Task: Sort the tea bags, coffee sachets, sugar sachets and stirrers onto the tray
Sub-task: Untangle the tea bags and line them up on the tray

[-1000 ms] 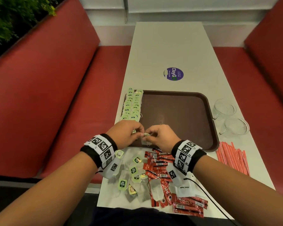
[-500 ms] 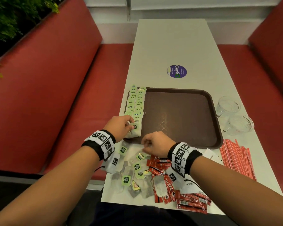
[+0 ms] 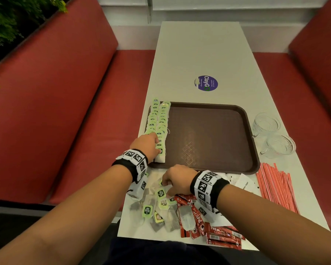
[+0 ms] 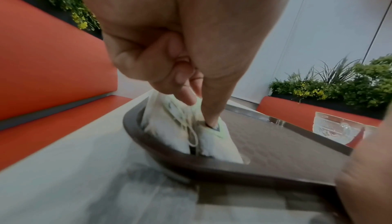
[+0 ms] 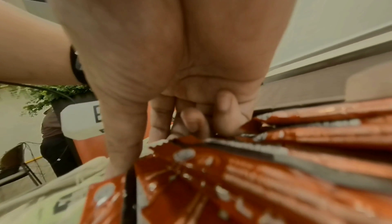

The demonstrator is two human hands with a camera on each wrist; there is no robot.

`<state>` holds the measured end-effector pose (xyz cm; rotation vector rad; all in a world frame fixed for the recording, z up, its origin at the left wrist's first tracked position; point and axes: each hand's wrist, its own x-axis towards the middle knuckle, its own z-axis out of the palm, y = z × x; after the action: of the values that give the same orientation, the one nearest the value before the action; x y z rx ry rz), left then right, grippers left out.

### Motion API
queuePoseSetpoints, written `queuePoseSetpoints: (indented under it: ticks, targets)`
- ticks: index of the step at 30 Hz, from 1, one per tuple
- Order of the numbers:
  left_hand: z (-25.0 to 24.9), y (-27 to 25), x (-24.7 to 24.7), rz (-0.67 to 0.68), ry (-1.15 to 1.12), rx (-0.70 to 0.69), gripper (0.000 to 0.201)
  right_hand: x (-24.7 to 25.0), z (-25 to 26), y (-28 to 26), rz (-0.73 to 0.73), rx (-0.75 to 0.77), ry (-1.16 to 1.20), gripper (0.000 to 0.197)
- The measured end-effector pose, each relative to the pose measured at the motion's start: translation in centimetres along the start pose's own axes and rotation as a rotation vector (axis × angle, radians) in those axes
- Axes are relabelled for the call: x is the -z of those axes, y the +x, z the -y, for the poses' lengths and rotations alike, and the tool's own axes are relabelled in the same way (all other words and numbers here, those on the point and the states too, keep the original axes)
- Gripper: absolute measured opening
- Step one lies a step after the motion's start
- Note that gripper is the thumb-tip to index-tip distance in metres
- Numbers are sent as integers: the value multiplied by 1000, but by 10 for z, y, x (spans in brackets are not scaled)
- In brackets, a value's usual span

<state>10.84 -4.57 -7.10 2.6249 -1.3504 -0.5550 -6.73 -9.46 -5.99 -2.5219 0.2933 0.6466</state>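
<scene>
Head view: the hands have split apart from their huddle at the tray's near edge. The left hand (image 3: 146,143) is now out at ten o'clock, setting a tea bag at the near end of the green-tagged rows (image 3: 159,121) along the left side of the tray (image 3: 254,150). The right hand (image 3: 177,178) has dropped back to the loose tea bags (image 3: 151,207) on the counter (image 3: 199,54) at six o'clock, so the next bag looks to be coming.

Left wrist view: the fingers (image 4: 186,93) curl down and pinch the tea bag (image 4: 212,137), thumb pressing its tag onto the tray (image 4: 275,174).

Right wrist view: the fingers (image 5: 193,120) curl in beside the red coffee sachets (image 5: 233,177); whether they pinch anything, I cannot tell. Coffee, sugar and stirrers remain unsorted.
</scene>
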Motion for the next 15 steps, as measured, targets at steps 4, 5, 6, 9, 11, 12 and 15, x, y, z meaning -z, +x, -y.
queuePoseSetpoints:
  ticks: [4, 5, 6, 9, 11, 12, 15]
  targets:
    - [-14, -5, -8, 28, 83, -35, 27, 1, 0, -1, -25, 20, 12, 34]
    - [-16, -6, -10, 49, 114, -42, 34, 1, -1, -1, -34, 23, 17, 32]
    - [-17, -6, -11, 69, 146, -45, 39, 1, -1, -1, -42, 22, 23, 29]
    - [-16, -6, -9, 97, 197, -44, 40, 4, -3, -4, -70, 27, 76, 23]
    - [-13, -7, -7, 100, 158, -44, 36, 6, -3, -7, -81, 37, 114, 19]
    - [-12, -8, -4, 90, 118, -43, 33, 6, -2, -8, -85, 41, 125, 16]
    - [-3, -14, 11, -10, 2, -24, 26, 6, -4, -9, -108, 57, 151, 11]
